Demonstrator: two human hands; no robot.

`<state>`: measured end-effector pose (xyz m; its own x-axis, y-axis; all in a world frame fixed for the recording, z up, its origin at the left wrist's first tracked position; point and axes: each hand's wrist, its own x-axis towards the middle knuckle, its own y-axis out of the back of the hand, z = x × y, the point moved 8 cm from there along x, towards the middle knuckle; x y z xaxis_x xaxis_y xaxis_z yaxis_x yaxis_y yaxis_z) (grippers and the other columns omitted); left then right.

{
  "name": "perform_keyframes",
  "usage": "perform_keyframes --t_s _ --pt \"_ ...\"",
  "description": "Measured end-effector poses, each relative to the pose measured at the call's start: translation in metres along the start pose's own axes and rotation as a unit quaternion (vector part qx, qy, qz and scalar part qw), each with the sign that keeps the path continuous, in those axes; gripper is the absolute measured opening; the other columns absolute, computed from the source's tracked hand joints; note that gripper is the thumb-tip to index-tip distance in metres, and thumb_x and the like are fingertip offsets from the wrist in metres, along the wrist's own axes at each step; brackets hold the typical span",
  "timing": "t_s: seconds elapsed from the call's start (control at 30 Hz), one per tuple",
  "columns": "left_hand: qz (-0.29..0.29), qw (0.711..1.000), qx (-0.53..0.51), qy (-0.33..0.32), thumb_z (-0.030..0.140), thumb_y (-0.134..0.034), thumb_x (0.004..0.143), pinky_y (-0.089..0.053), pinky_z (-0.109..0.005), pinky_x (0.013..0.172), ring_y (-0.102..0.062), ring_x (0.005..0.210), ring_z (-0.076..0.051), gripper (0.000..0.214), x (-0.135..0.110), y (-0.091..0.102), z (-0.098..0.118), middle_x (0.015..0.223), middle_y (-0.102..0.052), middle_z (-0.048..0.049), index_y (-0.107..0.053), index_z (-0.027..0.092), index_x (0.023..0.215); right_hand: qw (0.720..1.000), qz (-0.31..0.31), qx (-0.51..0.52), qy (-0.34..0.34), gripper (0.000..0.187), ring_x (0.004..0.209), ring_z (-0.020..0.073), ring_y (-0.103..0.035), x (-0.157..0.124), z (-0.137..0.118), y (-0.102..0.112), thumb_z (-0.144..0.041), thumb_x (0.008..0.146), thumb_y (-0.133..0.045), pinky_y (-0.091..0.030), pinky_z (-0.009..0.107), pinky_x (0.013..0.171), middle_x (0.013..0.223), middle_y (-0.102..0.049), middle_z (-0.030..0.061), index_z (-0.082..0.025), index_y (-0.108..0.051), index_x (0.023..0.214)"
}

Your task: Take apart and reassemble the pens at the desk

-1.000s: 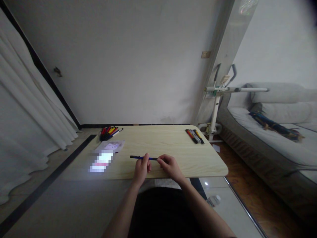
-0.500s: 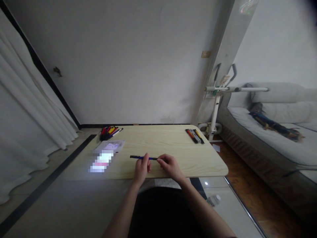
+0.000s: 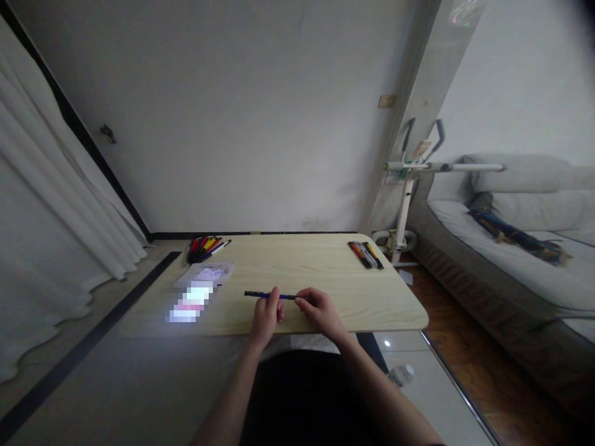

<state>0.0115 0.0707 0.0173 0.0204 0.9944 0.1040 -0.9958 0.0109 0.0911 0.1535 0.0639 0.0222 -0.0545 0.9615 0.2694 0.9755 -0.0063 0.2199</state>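
Note:
A dark blue pen (image 3: 260,295) lies level just above the light wooden table (image 3: 325,272), held by both hands. My left hand (image 3: 266,317) is closed around the pen's middle. My right hand (image 3: 318,310) pinches the pen's right end with its fingertips. The pen's left tip sticks out to the left of my left hand.
A bunch of red, yellow and black pens (image 3: 205,247) lies at the table's far left corner. A smaller row of pens (image 3: 366,254) lies at the far right. A paper sheet (image 3: 207,274) and a blurred patch sit left of my hands. An exercise machine (image 3: 409,186) and a sofa (image 3: 511,248) stand to the right.

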Motion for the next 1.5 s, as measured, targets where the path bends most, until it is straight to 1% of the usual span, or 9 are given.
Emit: perform_keyframes --t_s 0.3,0.5,0.77,0.9,1.07,1.2,1.3,1.37,1.5 --pt "-0.007 1.0 0.003 0.004 0.05 -0.035 0.08 -0.033 -0.02 0.041 -0.04 0.036 -0.009 0.047 0.0 -0.0006 -0.0007 0.036 -0.041 0.0028 -0.037 0.018 0.045 0.999 -0.01 0.037 -0.005 0.019 0.058 0.0117 -0.051 -0.0004 0.0012 -0.002 -0.032 0.071 -0.057 -0.04 0.022 0.053 0.064 -0.057 0.0003 -0.015 -0.058 0.081" --pt "-0.007 1.0 0.004 0.004 0.051 -0.035 0.079 -0.032 -0.021 0.04 -0.04 0.035 -0.009 0.048 -0.0001 -0.001 0.0009 0.036 -0.041 0.0026 -0.037 0.019 0.044 1.0 -0.011 0.029 0.002 0.017 0.06 0.0114 -0.051 -0.0011 -0.0031 -0.0007 -0.028 0.071 -0.058 -0.041 0.022 0.056 0.068 -0.058 0.0007 -0.015 -0.058 0.081" --pt "-0.007 1.0 0.01 0.004 0.05 -0.034 0.079 -0.032 -0.021 0.04 -0.04 0.035 -0.009 0.047 -0.0007 -0.0013 0.0041 0.035 -0.041 0.003 -0.036 0.019 0.044 0.999 -0.015 0.045 -0.004 0.017 0.059 0.0108 -0.051 -0.0002 -0.0001 -0.0017 -0.027 0.069 -0.059 -0.041 0.022 0.055 0.066 -0.057 0.0 -0.015 -0.057 0.08" --pt "-0.007 1.0 -0.009 0.005 0.049 -0.036 0.079 -0.032 -0.021 0.04 -0.04 0.035 -0.009 0.045 -0.0002 -0.0009 0.0016 0.035 -0.041 0.0037 -0.036 0.019 0.045 0.999 -0.014 0.05 -0.004 0.018 0.061 0.0113 -0.052 0.001 -0.0004 -0.0018 -0.028 0.068 -0.06 -0.042 0.022 0.056 0.069 -0.058 0.001 -0.015 -0.057 0.08" --pt "-0.006 0.999 -0.044 0.017 0.05 -0.037 0.078 -0.031 -0.02 0.038 -0.039 0.034 -0.009 0.044 0.0009 -0.0003 -0.0034 0.036 -0.041 0.0039 -0.035 0.019 0.047 0.997 -0.016 0.077 -0.012 0.025 0.06 0.0111 -0.052 0.0016 -0.0017 -0.0017 -0.033 0.067 -0.061 -0.042 0.023 0.056 0.071 -0.058 0.0015 -0.015 -0.057 0.084" --pt "-0.002 0.999 -0.033 0.019 0.051 -0.037 0.077 -0.031 -0.02 0.038 -0.039 0.035 -0.009 0.045 0.0007 0.0006 -0.0023 0.036 -0.041 0.0036 -0.035 0.019 0.045 0.997 -0.025 0.064 -0.022 0.025 0.056 0.0109 -0.051 0.0006 -0.0041 -0.0026 -0.039 0.073 -0.054 -0.042 0.022 0.053 0.063 -0.057 0.001 -0.015 -0.057 0.078" --pt "0.001 1.0 -0.025 0.018 0.051 -0.036 0.077 -0.031 -0.021 0.039 -0.039 0.034 -0.009 0.046 0.0004 0.001 -0.0016 0.035 -0.041 0.0034 -0.036 0.019 0.045 0.998 -0.025 0.045 -0.021 0.032 0.053 0.0106 -0.05 0.0 -0.0057 -0.0029 -0.043 0.079 -0.045 -0.041 0.021 0.052 0.058 -0.056 0.0014 -0.015 -0.056 0.067" --pt "0.005 1.0 -0.023 0.018 0.051 -0.036 0.078 -0.031 -0.021 0.039 -0.039 0.034 -0.009 0.046 0.0005 0.0014 -0.0018 0.035 -0.041 0.0034 -0.035 0.019 0.045 0.999 -0.023 0.031 -0.017 0.036 0.051 0.0104 -0.05 -0.0001 -0.0067 -0.003 -0.044 0.08 -0.043 -0.04 0.021 0.051 0.056 -0.056 0.0015 -0.015 -0.055 0.063" --pt "0.006 1.0 -0.024 0.018 0.051 -0.035 0.078 -0.031 -0.021 0.038 -0.039 0.034 -0.009 0.046 0.0009 0.0013 -0.0028 0.036 -0.041 0.0031 -0.035 0.019 0.045 0.999 -0.031 0.023 -0.018 0.037 0.05 0.0101 -0.05 -0.0007 -0.0066 -0.0049 -0.044 0.081 -0.042 -0.038 0.02 0.048 0.056 -0.056 0.0011 -0.014 -0.057 0.065"
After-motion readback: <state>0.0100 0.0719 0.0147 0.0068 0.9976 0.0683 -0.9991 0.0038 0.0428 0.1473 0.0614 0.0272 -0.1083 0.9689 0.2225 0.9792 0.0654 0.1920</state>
